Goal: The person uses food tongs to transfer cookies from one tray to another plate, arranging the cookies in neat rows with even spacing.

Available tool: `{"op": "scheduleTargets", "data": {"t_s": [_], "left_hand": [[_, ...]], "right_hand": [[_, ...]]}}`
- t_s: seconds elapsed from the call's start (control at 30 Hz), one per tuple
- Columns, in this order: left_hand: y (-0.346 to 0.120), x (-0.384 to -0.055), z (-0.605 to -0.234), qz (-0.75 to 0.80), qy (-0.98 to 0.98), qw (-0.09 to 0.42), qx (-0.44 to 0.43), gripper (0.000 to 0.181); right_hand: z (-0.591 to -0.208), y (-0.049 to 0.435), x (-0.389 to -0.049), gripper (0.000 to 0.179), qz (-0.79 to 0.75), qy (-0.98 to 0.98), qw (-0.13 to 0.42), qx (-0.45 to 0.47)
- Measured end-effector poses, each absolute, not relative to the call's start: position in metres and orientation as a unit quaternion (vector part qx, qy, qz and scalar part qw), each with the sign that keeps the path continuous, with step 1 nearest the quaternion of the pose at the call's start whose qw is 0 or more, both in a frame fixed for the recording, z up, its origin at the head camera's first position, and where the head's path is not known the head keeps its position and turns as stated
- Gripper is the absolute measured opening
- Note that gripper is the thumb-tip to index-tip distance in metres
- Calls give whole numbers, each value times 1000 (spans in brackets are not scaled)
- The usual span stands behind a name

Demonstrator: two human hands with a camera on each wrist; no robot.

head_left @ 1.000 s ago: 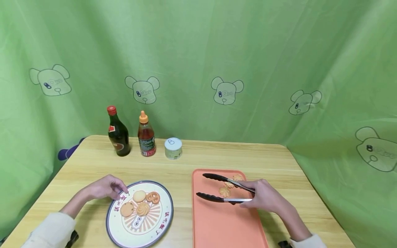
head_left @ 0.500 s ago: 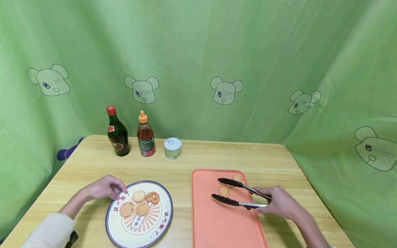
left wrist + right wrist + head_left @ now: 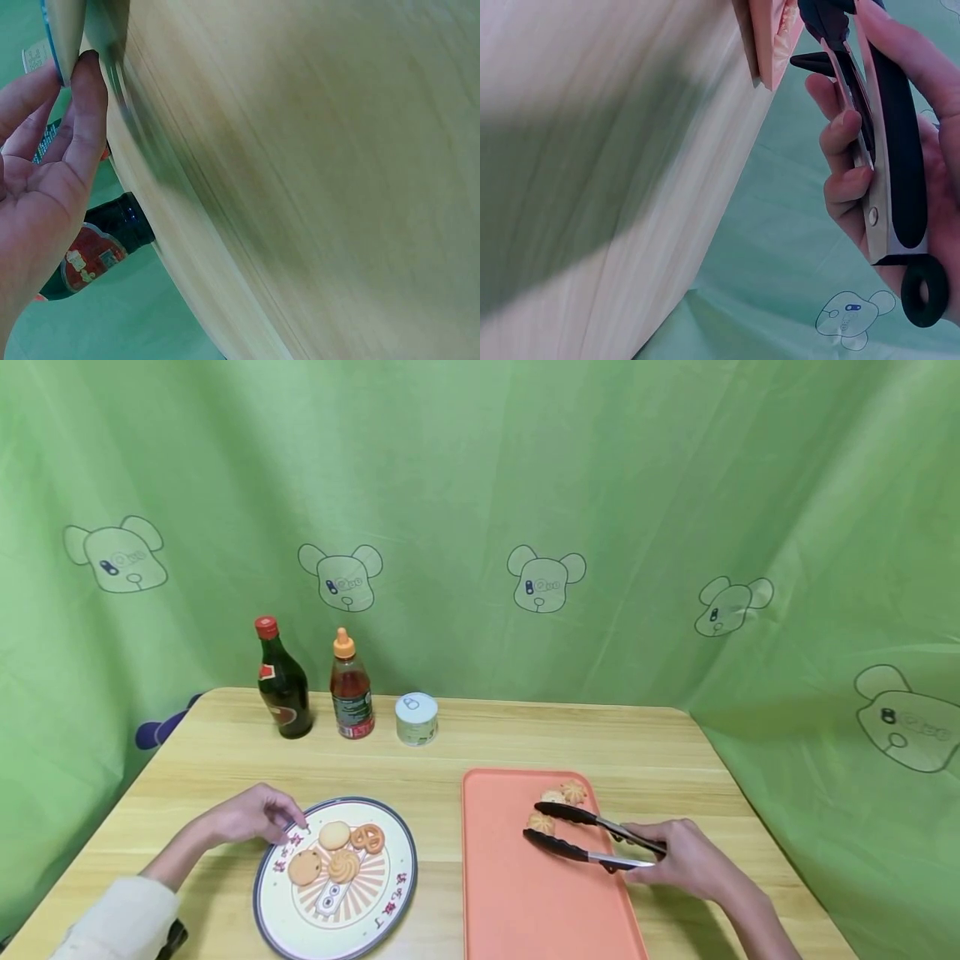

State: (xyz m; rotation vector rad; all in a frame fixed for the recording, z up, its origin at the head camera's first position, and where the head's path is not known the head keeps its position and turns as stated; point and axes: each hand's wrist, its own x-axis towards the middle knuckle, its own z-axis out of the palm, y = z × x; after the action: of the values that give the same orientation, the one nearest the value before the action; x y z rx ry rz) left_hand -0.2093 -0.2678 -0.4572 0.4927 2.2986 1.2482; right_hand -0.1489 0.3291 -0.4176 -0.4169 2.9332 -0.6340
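Observation:
My left hand (image 3: 255, 814) pinches the left rim of a round patterned plate (image 3: 288, 918); in the left wrist view, the plate (image 3: 69, 30) sits between thumb and fingers. Four kinds of biscuit lie on it: a plain round cookie (image 3: 334, 835), a pretzel (image 3: 367, 838), a dotted cookie (image 3: 304, 867) and a swirl cookie (image 3: 343, 866). My right hand (image 3: 682, 860) grips black-and-steel tongs (image 3: 566, 813) over an orange tray (image 3: 525, 902). A flower-shaped cookie (image 3: 541, 823) appears between the tongs' spread tips; whether they touch it I cannot tell. Two more cookies (image 3: 574, 791) lie behind.
Along the table's back stand a dark bottle with a red cap (image 3: 285, 693), a sauce bottle with an orange nozzle (image 3: 352, 693) and a pull-tab can (image 3: 416, 720). A green curtain (image 3: 450, 468) hangs behind the wooden table (image 3: 442, 777).
The right hand has drawn the tongs rightward and slightly nearer, and their tips now stand closer together around the near cookie. My left hand keeps its hold on the plate.

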Motion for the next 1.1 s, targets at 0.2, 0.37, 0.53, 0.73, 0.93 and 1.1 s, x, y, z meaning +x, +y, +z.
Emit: {"op": "scheduleTargets", "data": {"t_s": [0.2, 0.37, 0.53, 0.73, 0.93, 1.1], "left_hand": [[-268, -209, -457, 454, 840, 238, 178, 30], [-269, -208, -457, 457, 838, 240, 176, 30], [-268, -208, -457, 455, 840, 241, 174, 30], [-267, -208, -456, 456, 839, 241, 175, 30], [-267, -209, -456, 457, 838, 243, 174, 29], [-267, -210, -458, 458, 837, 243, 174, 30]], "right_hand": [[-420, 330, -148, 68, -209, 968, 50, -131], [-419, 329, -149, 64, -204, 969, 34, -139], [-417, 326, -151, 62, -204, 968, 19, -148], [-411, 317, -157, 61, -206, 965, 21, -159], [-407, 299, -164, 59, -210, 961, 15, -180], [-403, 281, -171, 57, -213, 957, 17, -198]]}}
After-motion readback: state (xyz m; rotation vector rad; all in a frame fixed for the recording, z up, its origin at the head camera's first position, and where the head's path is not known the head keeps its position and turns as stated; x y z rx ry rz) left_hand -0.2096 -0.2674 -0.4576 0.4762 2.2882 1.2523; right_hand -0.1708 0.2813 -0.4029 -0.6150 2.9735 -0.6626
